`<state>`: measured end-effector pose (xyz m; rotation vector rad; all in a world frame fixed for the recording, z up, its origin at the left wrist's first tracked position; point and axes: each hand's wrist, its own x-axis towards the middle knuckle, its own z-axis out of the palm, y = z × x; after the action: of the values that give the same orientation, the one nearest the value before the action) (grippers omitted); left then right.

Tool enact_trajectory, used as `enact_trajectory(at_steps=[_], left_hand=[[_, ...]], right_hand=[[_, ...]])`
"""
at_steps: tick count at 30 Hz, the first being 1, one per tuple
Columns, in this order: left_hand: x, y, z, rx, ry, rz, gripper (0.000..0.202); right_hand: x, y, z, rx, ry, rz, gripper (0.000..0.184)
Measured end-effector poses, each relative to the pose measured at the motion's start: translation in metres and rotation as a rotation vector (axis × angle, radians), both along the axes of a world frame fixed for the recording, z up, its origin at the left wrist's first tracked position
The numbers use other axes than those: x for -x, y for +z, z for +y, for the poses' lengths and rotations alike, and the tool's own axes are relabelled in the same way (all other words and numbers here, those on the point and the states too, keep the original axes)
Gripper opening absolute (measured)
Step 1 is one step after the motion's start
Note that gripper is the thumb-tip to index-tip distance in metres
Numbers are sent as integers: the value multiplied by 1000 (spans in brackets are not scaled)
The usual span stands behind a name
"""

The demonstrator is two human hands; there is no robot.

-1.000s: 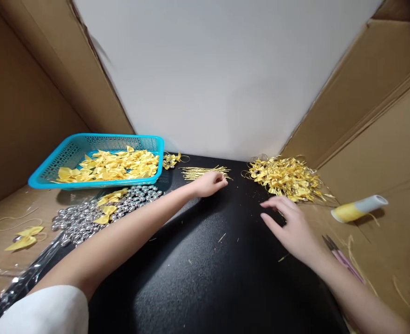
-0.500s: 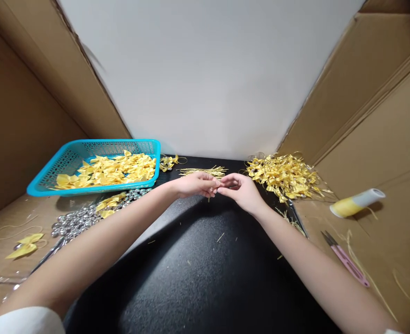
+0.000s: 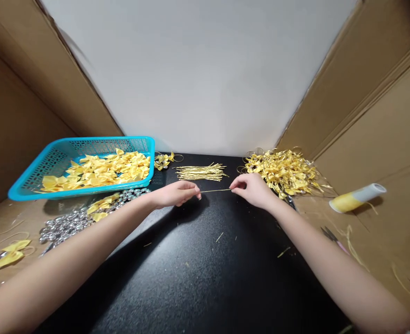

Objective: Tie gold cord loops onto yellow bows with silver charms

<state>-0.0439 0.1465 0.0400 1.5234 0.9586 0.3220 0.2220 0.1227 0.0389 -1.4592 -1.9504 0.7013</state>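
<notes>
Between my two hands a thin gold cord (image 3: pixel 215 190) is stretched level, just above the black tabletop. My left hand (image 3: pixel 177 193) pinches its left end, and the fingertips of my right hand (image 3: pixel 250 188) grip the other end. Behind the cord lies a bundle of cut gold cords (image 3: pixel 202 172), side by side. To the right of my right hand sits a heap of yellow ribbon bows (image 3: pixel 283 171) with cord loops. Silver beads (image 3: pixel 65 225) are spread beside my left forearm.
A turquoise basket (image 3: pixel 82 190) of yellow bows stands at the left. One bow (image 3: pixel 11 255) lies on the cardboard. At right are a cord spool (image 3: pixel 358 198) and pink-handled snips (image 3: pixel 333 239), partly behind my arm. Cardboard walls (image 3: pixel 368 79) flank the black table (image 3: pixel 191 278).
My hands were together with fingertips touching. They have moved apart, my left hand to the left and my right slightly right, and the cord now shows taut between them.
</notes>
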Motion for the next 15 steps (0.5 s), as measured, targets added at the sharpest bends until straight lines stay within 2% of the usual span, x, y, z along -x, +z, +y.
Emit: enact_trajectory(at_steps=[5,8,9,11,13,15], left_hand=[[9,-1,-18,-143,48,-45,38],[1,-1,-31,-225,127,-241,43],[-3,-1,-36,-185,151,-383,44],[-13,-2,-43,2,164,-590,43],[-22,-5,-46,117,201,-661,41],[-28,-9,-47,151,236,-655,36]], right_hand=[[10,-7,1,-9,79,-88,17],[31,-14,-3,-22,157,-85,16],[38,-16,-4,-24,184,-77,16],[51,-21,-8,-21,231,-58,14],[58,-24,-12,-25,250,-44,11],[56,-22,-15,-47,226,-27,16]])
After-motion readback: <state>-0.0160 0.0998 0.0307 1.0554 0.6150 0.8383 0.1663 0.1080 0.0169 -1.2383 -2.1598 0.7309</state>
